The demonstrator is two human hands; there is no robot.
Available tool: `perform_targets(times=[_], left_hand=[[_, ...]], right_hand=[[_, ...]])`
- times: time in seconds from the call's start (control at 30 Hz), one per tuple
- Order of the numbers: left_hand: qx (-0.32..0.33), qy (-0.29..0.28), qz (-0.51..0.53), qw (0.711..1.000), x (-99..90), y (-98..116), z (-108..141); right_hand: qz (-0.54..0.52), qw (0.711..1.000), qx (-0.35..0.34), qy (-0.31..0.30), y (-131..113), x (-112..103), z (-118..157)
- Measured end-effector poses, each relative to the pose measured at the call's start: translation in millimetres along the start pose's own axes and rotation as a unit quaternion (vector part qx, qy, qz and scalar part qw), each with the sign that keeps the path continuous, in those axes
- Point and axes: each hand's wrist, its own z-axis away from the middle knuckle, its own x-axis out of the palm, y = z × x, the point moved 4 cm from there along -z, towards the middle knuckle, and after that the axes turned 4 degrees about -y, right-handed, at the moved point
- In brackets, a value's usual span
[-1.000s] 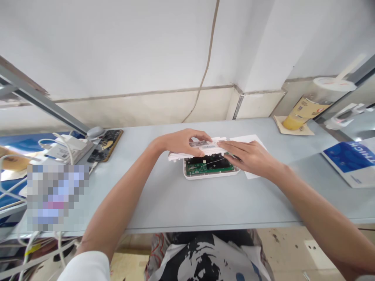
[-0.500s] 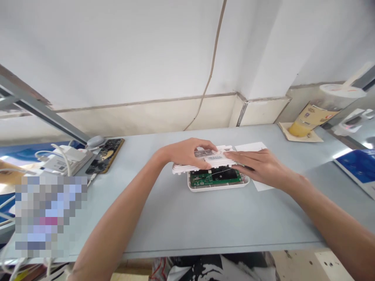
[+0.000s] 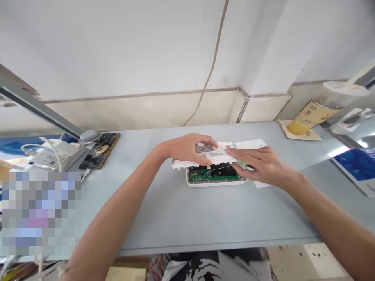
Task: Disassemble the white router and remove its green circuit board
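Note:
A white plastic cover (image 3: 215, 155) with labels on it is tilted above a white open casing (image 3: 218, 184). Inside the casing lies a green circuit board (image 3: 202, 174) with black parts and a thin wire. My left hand (image 3: 190, 148) grips the cover, its thumb at the near edge and its fingers over the far side. The fingers of my right hand (image 3: 260, 164) rest on the cover's right end, with the thumb under its edge near the casing. A small green spot shows between the right thumb and fingers.
White paper (image 3: 258, 145) lies under my right hand. A phone (image 3: 101, 150), white chargers (image 3: 55, 154) and cables are at the left. A drink cup (image 3: 312, 115) stands on cardboard at the back right, and a blue-and-white packet (image 3: 356, 168) lies at the right.
The view has shifted slightly. My right fingers and thumb are a little further apart at the cover's right end, and a green spot now shows between them.

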Motion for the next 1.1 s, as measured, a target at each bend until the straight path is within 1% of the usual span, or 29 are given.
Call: perform_targets(times=[0.3,0.37,0.43,0.53,0.63,0.7,0.77,0.87,0.93,1.03,1.1], left_hand=[[0.012,0.009,0.030,0.999,-2.6,2.0,-1.0],[0.009,0.009,0.029,0.999,-3.9,3.0,0.6],[0.001,-0.005,0.019,1.000,-3.7,5.2,3.3],[-0.036,-0.031,-0.026,0.999,-0.8,9.5,7.9],[-0.062,-0.035,-0.068,0.995,0.3,15.9,12.7],[-0.054,-0.034,-0.069,0.996,-2.9,20.5,17.4],[-0.042,-0.033,-0.048,0.997,-10.6,22.7,24.7],[-0.039,-0.013,-0.027,0.999,-26.9,18.4,37.1],[-0.045,0.016,-0.051,0.998,-35.5,12.8,41.9],[-0.036,0.055,-0.095,0.993,-39.6,9.5,41.2],[-0.019,0.067,-0.108,0.992,-38.5,13.8,39.6]], right_hand=[[-0.018,0.997,0.069,0.009,1.9,4.6,-0.5],[-0.019,0.998,0.067,0.009,2.5,4.8,-0.2],[-0.010,0.998,0.056,0.010,2.6,4.9,0.2],[0.002,0.999,0.047,0.014,2.3,5.2,0.1],[0.003,0.999,0.042,0.016,0.6,5.5,-0.8],[0.007,0.999,0.041,0.019,-0.4,5.6,-1.2],[0.014,0.998,0.049,0.029,0.0,5.4,-0.9],[0.020,0.996,0.075,0.049,3.1,5.7,0.4],[0.014,0.994,0.088,0.062,5.2,5.8,1.1],[0.006,0.992,0.107,0.073,8.4,6.0,2.1],[-0.009,0.990,0.125,0.061,11.7,6.9,2.9]])
